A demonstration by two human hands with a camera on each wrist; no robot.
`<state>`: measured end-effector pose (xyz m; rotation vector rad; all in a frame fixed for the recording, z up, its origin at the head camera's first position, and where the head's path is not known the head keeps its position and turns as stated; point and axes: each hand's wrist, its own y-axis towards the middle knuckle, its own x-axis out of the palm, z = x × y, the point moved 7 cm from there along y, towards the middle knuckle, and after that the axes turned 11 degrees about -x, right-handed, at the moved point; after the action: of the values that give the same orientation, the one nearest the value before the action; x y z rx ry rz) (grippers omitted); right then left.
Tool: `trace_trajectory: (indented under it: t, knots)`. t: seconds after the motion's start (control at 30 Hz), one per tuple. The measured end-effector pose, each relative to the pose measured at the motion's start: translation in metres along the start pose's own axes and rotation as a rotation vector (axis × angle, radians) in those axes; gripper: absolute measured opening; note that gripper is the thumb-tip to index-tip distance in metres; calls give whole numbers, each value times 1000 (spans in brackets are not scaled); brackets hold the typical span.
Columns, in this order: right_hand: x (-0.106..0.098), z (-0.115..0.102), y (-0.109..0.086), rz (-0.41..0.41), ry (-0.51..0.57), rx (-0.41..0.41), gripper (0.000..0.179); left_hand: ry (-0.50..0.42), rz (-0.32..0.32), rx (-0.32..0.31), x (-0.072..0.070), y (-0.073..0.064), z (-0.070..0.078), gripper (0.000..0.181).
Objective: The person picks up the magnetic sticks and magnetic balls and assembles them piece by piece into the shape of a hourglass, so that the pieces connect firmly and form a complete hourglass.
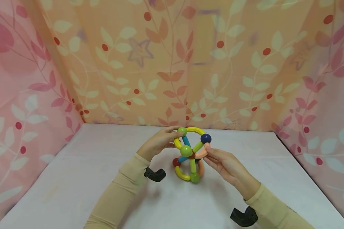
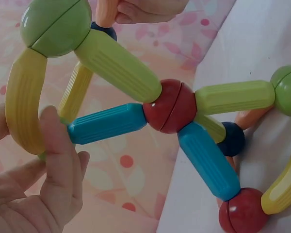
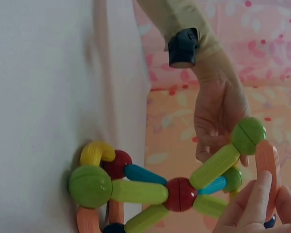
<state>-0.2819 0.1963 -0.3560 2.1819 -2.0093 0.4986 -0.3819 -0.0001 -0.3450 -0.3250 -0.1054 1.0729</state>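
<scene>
A two-tiered magnetic ball-and-rod structure stands on the table, with a red ball at its middle. Straight green and blue rods spread from that ball to a lower ring and an upper ring. My left hand grips the upper ring at its left, fingers about a yellow curved rod. In my right hand, thumb and fingers pinch a peach curved rod. One end of this rod meets a green ball; the other is by a dark blue ball.
The white table runs back to an orange floral curtain. Pink floral cloth hangs at both sides. Each wrist wears a black camera mount. The lower ring has a yellow curved rod and peach curved rods.
</scene>
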Motion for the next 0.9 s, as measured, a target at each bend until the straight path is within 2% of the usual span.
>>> trace_trajectory:
  t: [0.07, 0.17, 0.53, 0.67, 0.8, 0.9]
  knots:
    - [2, 1, 0, 17, 1, -5, 46, 1, -4, -2, 0, 0, 0, 44]
    - [5, 3, 1, 14, -9, -10, 48, 4, -2, -12, 1, -1, 0, 45]
    - [10, 6, 5, -36, -42, -34, 36, 29, 5, -18, 0, 3, 2, 43]
    - [10, 6, 7, -57, -74, -40, 45, 32, -2, -23, 0, 4, 4, 42]
    - [2, 4, 8, -13, -78, -24, 60, 28, -10, -15, 1, 8, 6, 42]
    - [-9, -5, 13, 32, -99, -48, 69, 35, -10, -11, -1, 9, 7, 42]
